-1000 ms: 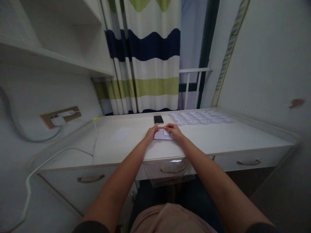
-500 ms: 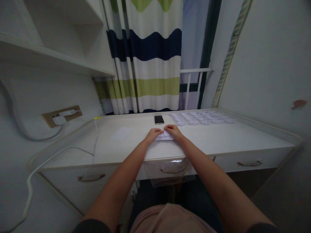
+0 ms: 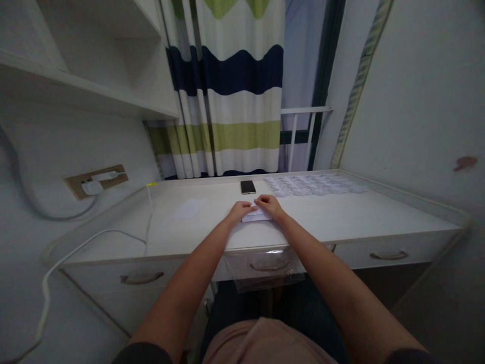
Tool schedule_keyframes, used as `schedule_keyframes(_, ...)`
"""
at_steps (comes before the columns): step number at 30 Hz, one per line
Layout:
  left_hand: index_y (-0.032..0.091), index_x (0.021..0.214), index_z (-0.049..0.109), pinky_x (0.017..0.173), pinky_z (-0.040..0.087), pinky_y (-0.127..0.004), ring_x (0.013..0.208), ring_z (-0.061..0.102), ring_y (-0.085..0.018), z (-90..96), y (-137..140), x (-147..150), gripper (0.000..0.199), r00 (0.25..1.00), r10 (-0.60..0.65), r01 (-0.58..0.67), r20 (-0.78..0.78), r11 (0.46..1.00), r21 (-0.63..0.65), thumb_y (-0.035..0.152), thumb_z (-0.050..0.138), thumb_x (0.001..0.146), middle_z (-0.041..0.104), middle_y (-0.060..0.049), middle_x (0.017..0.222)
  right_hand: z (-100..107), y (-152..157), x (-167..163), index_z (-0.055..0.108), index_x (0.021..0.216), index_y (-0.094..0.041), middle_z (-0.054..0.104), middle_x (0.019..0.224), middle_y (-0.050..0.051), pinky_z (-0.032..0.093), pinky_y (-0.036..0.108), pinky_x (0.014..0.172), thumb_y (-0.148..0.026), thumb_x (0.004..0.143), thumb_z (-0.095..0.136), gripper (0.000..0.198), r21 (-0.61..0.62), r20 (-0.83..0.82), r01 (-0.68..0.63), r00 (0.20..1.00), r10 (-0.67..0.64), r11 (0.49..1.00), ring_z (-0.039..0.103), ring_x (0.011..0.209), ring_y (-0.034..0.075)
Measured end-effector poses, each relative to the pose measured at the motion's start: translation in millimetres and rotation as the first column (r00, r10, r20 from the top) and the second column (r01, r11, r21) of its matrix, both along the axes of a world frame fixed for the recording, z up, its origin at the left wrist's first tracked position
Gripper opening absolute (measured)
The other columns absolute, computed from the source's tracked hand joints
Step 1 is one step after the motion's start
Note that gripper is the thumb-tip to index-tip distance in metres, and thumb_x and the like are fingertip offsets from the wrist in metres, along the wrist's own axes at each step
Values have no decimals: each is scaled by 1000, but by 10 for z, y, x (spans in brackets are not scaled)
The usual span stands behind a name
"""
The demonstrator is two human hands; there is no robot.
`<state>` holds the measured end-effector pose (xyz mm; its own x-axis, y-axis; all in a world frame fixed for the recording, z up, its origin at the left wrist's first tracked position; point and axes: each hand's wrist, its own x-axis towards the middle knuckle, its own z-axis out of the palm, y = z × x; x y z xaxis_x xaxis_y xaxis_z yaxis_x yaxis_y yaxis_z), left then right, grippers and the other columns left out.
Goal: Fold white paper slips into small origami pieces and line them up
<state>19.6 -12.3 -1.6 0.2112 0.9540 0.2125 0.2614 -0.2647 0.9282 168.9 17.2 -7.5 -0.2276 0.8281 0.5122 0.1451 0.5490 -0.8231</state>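
A small folded white paper (image 3: 257, 216) lies on the desk in front of me, under my fingers. My left hand (image 3: 241, 210) pinches its left side near the upper edge. From the right, my right hand (image 3: 270, 203) grips the paper's top, its thumb and fingertips pressed together close to the left thumb. The fingers partly cover the folds. Farther left, a flat sheet of white paper (image 3: 189, 208) rests on the desk. Beyond my hands is a black phone (image 3: 248, 187).
Rows of folded white paper pieces (image 3: 314, 184) cover the back right of the desk (image 3: 359, 212). A white cable (image 3: 109, 232) crosses the left side toward a wall socket (image 3: 96, 181). Clear plastic (image 3: 261, 273) hangs over the middle drawer's front. A shelf (image 3: 94, 96) juts out at upper left.
The paper between my hands has turned slightly, its right side tilting up. My left fingertips have shifted a little along its top edge; the rest looks the same.
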Motion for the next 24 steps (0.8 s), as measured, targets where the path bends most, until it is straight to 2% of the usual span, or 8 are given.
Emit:
schedule_keyframes(8, 11, 62, 59, 47, 24, -22, 47, 37, -7, 1, -6, -6, 37, 1000, -21, 21, -7, 1000, -10, 46, 66, 53, 44, 5, 48, 15, -10, 5, 63, 62, -14, 60, 60, 3, 35, 25, 55, -47, 62, 60, 33, -14, 41, -35, 999, 35, 999, 49, 59, 13)
schedule_keyframes(11, 12, 61, 58, 47, 22, -22, 46, 36, -7, -6, -7, -6, 37, 999, -49, 48, -21, 998, -27, 47, 65, 55, 43, 5, 47, 17, -2, 5, 60, 57, -15, 55, 55, 0, 33, 25, 54, -47, 62, 60, 32, -11, 50, -26, 998, 26, 1000, 46, 56, 12)
schedule_keyframes(17, 13, 52, 52, 48, 21, -22, 48, 33, -6, -16, 13, -4, 38, 996, -75, 76, -38, 997, 19, 48, 68, 52, 41, 6, 47, 6, 10, -7, 46, 47, -17, 40, 47, -4, 27, 23, 48, -48, 59, 60, 36, -52, 26, -32, 999, 34, 998, 35, 49, 8)
schedule_keyframes(24, 11, 62, 59, 53, 26, -23, 54, 39, -9, -5, 30, -9, 37, 997, -71, 71, 13, 997, 40, 47, 64, 56, 48, 3, 53, 8, -16, 0, 54, 55, -16, 40, 46, -4, 21, 23, 43, -55, 61, 57, 40, -161, -41, -61, 998, 55, 985, 32, 45, 8)
